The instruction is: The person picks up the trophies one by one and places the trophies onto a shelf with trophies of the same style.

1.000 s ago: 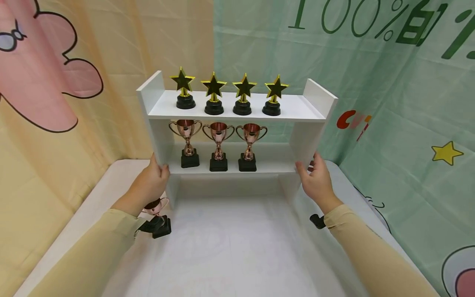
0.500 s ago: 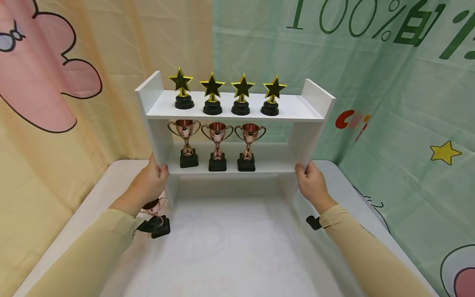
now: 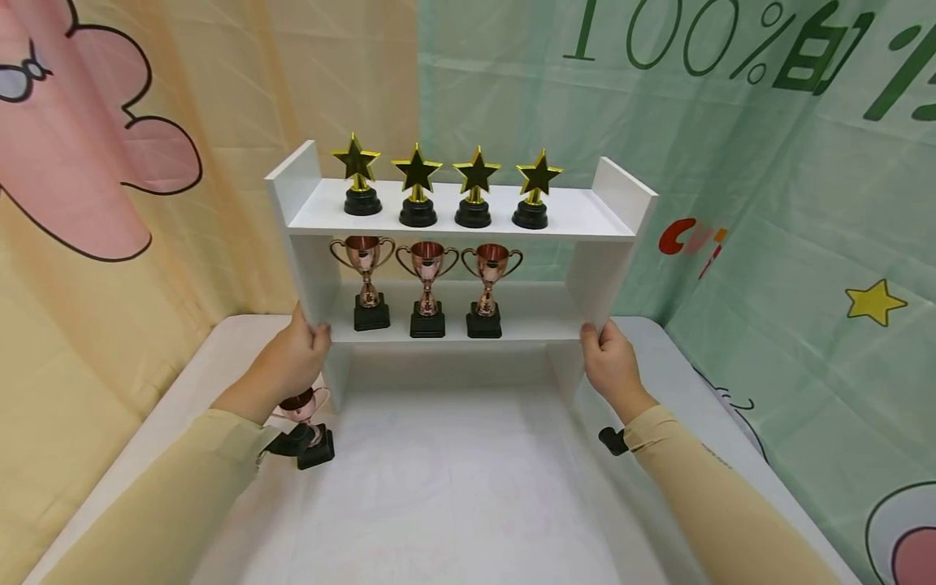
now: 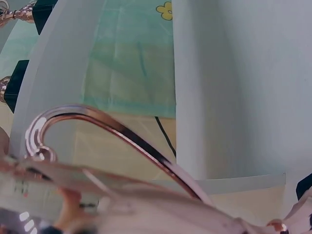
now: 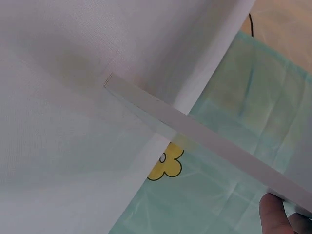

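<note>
Item: white shelf unit (image 3: 585, 215), two tiers, standing on the white-covered table (image 3: 453, 487) straight ahead of my fingers. I am holding it by both side panels at the level of the lower tier.

My left hand (image 3: 296, 357): I am gripping the left side panel, thumb curled over its front edge, the other fingers wrapped behind and hidden from me.

My right hand (image 3: 610, 361): I am gripping the right side panel, thumb on the front edge, fingers curled round the outer face. In the right wrist view one fingertip (image 5: 275, 214) is showing just under the panel's edge.

Upper tier, above my fingers: four gold star trophies (image 3: 446, 187) on round black bases are standing upright in a row, apart from one another.

Lower tier, between my two hands: three copper cup trophies (image 3: 427, 288) on square black bases are standing upright, grouped toward my left hand; the stretch next to my right fingers is holding nothing.

Loose item: one more copper cup trophy (image 3: 307, 426) is standing on the table just below my left wrist, beside the shelf's left leg. Its rim and handle are filling the left wrist view (image 4: 97, 161).

Surround: printed cloth backdrops, peach (image 3: 146, 244) beyond my left fingers, green (image 3: 768, 203) beyond my right.
</note>
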The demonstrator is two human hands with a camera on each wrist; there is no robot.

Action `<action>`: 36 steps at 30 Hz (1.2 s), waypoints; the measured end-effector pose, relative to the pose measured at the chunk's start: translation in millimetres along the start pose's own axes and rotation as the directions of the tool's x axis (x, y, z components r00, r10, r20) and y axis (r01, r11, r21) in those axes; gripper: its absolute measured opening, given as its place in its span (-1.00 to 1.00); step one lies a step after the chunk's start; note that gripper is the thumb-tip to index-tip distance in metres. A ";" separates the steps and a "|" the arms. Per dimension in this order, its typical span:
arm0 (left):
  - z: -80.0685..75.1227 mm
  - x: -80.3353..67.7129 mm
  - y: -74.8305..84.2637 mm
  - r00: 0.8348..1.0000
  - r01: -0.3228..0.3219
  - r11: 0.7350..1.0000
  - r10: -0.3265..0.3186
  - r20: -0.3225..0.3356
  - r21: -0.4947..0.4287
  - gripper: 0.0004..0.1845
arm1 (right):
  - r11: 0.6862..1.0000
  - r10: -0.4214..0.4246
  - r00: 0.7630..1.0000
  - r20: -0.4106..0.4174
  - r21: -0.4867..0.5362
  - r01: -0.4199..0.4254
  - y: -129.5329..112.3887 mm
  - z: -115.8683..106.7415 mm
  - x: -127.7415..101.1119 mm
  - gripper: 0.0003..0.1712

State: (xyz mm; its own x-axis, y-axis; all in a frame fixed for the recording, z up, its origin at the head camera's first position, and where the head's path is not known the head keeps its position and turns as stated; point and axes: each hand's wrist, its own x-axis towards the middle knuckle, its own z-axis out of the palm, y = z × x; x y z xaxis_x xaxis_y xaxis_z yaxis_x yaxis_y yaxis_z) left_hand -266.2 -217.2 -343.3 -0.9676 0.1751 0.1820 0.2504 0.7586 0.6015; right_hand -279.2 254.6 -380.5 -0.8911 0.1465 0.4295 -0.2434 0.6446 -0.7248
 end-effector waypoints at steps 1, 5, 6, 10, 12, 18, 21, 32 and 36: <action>-0.3 0.1 -0.1 1.000 -0.001 1.000 0.001 0.003 0.005 -0.26 | 1.000 0.003 1.000 0.002 0.003 -0.003 0.1 -0.1 -0.2 -0.56; -3.1 0.0 0.3 0.999 -0.010 1.000 0.009 0.033 0.022 -0.23 | 1.000 0.015 1.000 0.010 0.013 -0.016 1.1 0.0 -1.1 -0.55; -4.4 -0.1 0.2 0.999 -0.014 1.000 0.012 0.042 0.026 -0.22 | 1.000 0.018 1.000 0.011 0.014 -0.018 1.4 0.1 -1.4 -0.54; -11.1 -2.4 -2.6 0.996 -0.021 1.000 0.019 0.084 0.019 -0.16 | 1.000 0.015 1.000 0.004 0.005 -0.015 1.3 0.6 -3.0 -0.53; -14.6 -5.2 -6.2 0.995 -0.022 1.000 0.020 0.097 0.020 -0.15 | 1.000 0.015 1.000 0.001 -0.001 -0.015 1.8 0.9 -3.2 -0.53; -23.5 -23.8 -22.7 0.998 -0.047 0.999 0.046 0.052 0.018 -0.22 | 0.999 0.036 0.999 0.011 0.007 -0.036 2.7 2.2 -2.7 -0.51; -25.4 -38.7 -30.0 0.996 -0.088 0.996 0.088 0.002 -0.014 -0.31 | 0.999 0.042 0.999 0.012 0.009 -0.042 2.0 2.4 -2.2 -0.51; -4.2 -79.9 -57.6 0.966 -0.238 0.970 0.231 -0.119 -0.045 -0.35 | 1.000 0.021 1.000 -0.011 0.011 -0.021 -1.2 2.9 -1.8 -0.58; 5.9 -87.9 -62.2 0.954 -0.264 0.963 0.255 -0.157 -0.045 -0.32 | 1.000 0.017 1.000 -0.004 0.011 -0.017 -1.4 1.9 -2.0 -0.56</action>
State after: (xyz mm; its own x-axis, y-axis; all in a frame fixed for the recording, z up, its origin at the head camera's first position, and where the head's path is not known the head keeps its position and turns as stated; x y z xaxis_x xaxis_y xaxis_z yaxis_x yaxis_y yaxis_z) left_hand -196.9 -276.0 -401.2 -0.8544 0.2621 0.4487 0.4987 0.6562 0.5663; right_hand -277.8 252.0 -381.3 -0.8935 0.1603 0.4195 -0.2328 0.6335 -0.7379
